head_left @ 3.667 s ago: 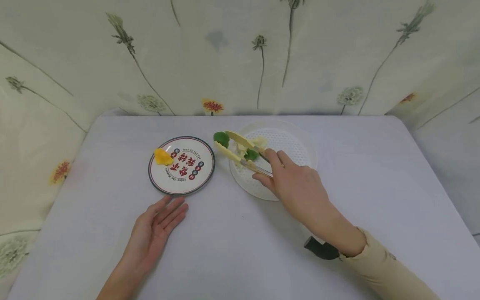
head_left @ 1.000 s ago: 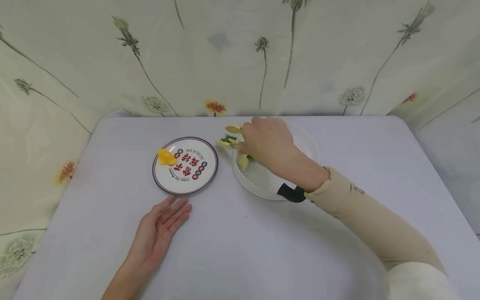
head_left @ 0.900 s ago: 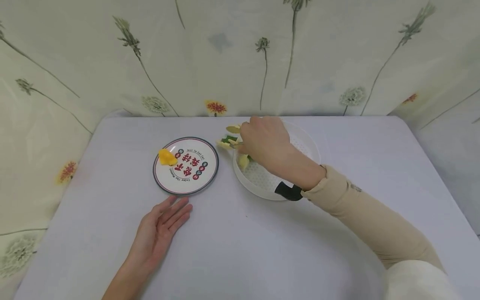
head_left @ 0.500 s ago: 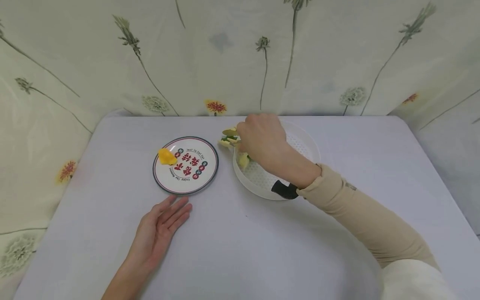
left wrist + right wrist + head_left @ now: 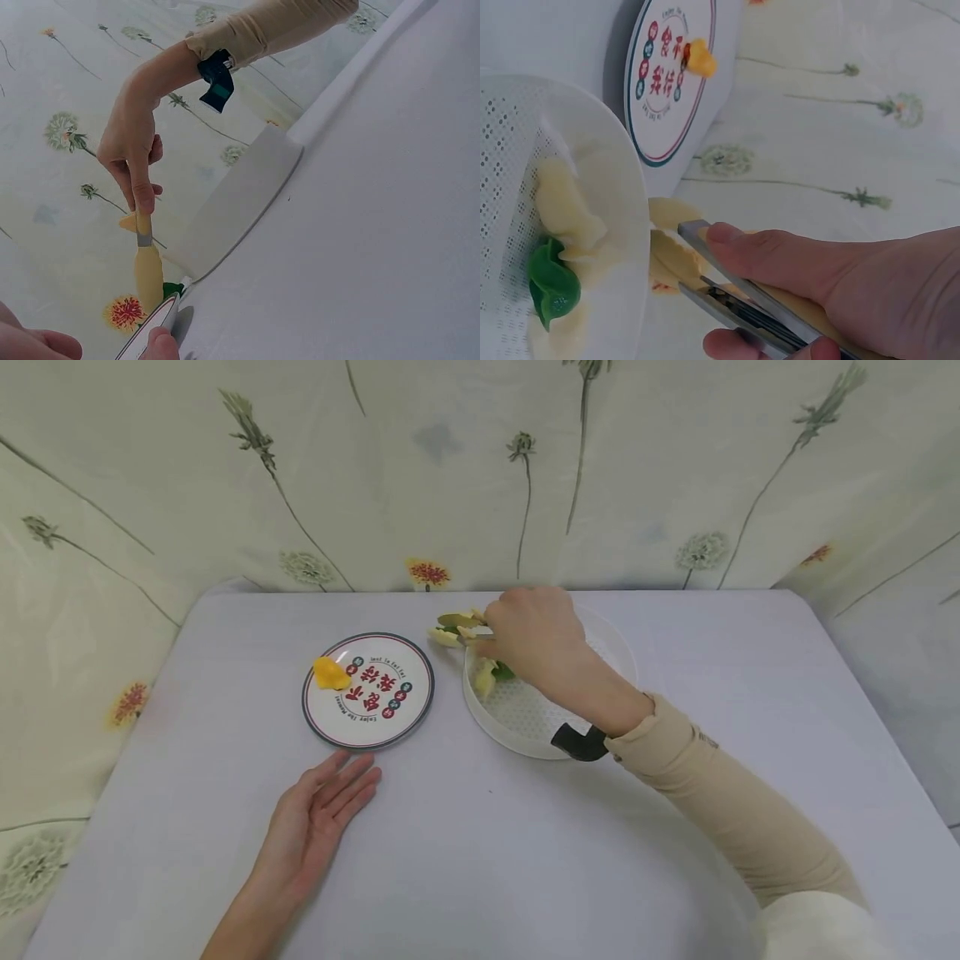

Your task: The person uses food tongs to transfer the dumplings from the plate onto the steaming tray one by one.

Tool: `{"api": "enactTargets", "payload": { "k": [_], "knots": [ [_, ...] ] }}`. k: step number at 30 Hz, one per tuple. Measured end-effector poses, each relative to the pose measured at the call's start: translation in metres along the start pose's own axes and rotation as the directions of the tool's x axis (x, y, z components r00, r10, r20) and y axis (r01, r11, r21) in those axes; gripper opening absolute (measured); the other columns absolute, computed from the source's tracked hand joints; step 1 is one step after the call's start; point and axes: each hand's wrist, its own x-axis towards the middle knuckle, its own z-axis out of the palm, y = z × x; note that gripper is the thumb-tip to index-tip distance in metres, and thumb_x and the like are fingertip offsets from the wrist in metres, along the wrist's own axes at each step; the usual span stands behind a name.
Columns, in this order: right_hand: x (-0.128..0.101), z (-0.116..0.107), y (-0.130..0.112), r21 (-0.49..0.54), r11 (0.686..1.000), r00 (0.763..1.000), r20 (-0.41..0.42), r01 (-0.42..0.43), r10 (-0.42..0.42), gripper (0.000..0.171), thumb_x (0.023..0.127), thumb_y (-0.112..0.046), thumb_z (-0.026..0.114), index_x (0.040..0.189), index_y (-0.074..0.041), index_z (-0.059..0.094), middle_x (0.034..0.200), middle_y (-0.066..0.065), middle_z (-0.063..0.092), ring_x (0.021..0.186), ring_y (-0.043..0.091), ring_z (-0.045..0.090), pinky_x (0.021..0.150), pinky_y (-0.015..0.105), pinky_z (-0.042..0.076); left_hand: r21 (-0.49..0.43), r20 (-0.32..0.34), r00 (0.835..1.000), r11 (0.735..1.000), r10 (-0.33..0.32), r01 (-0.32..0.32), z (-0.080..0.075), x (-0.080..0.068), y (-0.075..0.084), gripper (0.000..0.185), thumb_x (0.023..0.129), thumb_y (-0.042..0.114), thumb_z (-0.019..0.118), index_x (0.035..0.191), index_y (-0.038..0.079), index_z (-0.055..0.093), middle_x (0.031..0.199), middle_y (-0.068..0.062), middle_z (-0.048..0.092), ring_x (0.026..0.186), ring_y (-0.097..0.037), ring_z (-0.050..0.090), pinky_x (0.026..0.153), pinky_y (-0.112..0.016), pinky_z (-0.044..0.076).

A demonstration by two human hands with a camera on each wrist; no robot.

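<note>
**Tongs held over the rim of the white tray**

The metal tongs with pale yellow tips (image 5: 455, 631) hang above the left rim of the round white perforated plastic tray (image 5: 600, 647), their tips close together; whether they grip anything cannot be told. The right hand (image 5: 534, 639) holds them, fingers (image 5: 780, 259) and thumb curled round the steel arms. Inside the tray, just below the tongs, lie pale yellow dumplings (image 5: 566, 214) and a green dumpling (image 5: 553, 285) touching them.

Left of the tray, close but apart, sits a round white plate with red lettering and a dark rim (image 5: 390, 718), bearing one orange-yellow dumpling (image 5: 330, 674) at its left edge. The left hand (image 5: 318, 827) rests flat on the pale lilac table (image 5: 487, 860) near the plate, fingers straight and holding nothing. A flower-printed cloth (image 5: 480, 468) walls in the table behind and at both sides.
</note>
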Motion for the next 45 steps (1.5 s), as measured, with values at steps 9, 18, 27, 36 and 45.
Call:
{"api": "enactTargets", "payload": {
  "k": [9, 18, 27, 36, 45],
  "knots": [
    [-0.005, 0.007, 0.008, 0.044, 0.998, 0.999, 0.007, -0.039, 0.039, 0.038, 0.096, -0.052, 0.078, 0.079, -0.018, 0.072, 0.068, 0.000, 0.058, 0.058, 0.017, 0.052, 0.044, 0.029, 0.030, -0.008, -0.008, 1.000, 1.000, -0.014, 0.014, 0.004, 0.002, 0.001, 0.058, 0.118, 0.035, 0.034, 0.171, 0.011, 0.024, 0.165, -0.011, 0.053, 0.135, -0.015, 0.068, 0.121, -0.028, 0.053],
    [-0.017, 0.005, 0.014, 0.064, 0.997, 0.997, -0.061, -0.049, 0.053, 0.035, 0.095, -0.052, 0.079, 0.104, -0.018, 0.081, 0.078, 0.002, 0.070, 0.068, 0.022, 0.067, 0.044, 0.033, 0.044, -0.004, -0.001, 1.000, 1.000, -0.005, 0.005, 0.005, 0.001, 0.001, 0.059, 0.118, 0.035, 0.035, 0.170, 0.010, 0.024, 0.164, -0.012, 0.053, 0.135, -0.016, 0.069, 0.121, -0.029, 0.054],
    [-0.039, -0.006, 0.023, 0.089, 0.995, 0.987, -0.151, -0.046, 0.059, 0.040, 0.094, -0.047, 0.082, 0.123, -0.020, 0.081, 0.065, 0.002, 0.061, 0.059, 0.022, 0.060, 0.041, 0.028, 0.032, 0.006, -0.010, 1.000, 1.000, -0.023, 0.023, 0.004, 0.002, 0.000, 0.060, 0.118, 0.038, 0.034, 0.172, 0.014, 0.022, 0.170, -0.012, 0.046, 0.135, -0.014, 0.068, 0.121, -0.027, 0.053],
    [-0.072, -0.015, 0.033, 0.103, 0.992, 0.981, -0.174, -0.071, 0.089, 0.040, 0.094, -0.046, 0.082, 0.125, -0.020, 0.080, 0.075, 0.003, 0.066, 0.053, 0.020, 0.051, 0.042, 0.026, 0.026, -0.004, -0.012, 1.000, 1.000, -0.021, 0.021, 0.002, 0.002, -0.001, 0.059, 0.118, 0.038, 0.034, 0.172, 0.013, 0.022, 0.168, -0.011, 0.048, 0.136, -0.014, 0.068, 0.122, -0.028, 0.053],
    [-0.105, -0.015, 0.052, 0.098, 0.987, 0.972, -0.185, -0.130, 0.146, 0.040, 0.093, -0.044, 0.083, 0.124, -0.018, 0.079, 0.074, 0.004, 0.064, 0.048, 0.019, 0.044, 0.040, 0.027, 0.028, -0.010, -0.010, 1.000, 1.000, -0.022, 0.022, 0.002, 0.001, 0.001, 0.060, 0.118, 0.037, 0.035, 0.172, 0.014, 0.022, 0.164, -0.009, 0.053, 0.136, -0.014, 0.068, 0.122, -0.028, 0.053]
  ]
}}
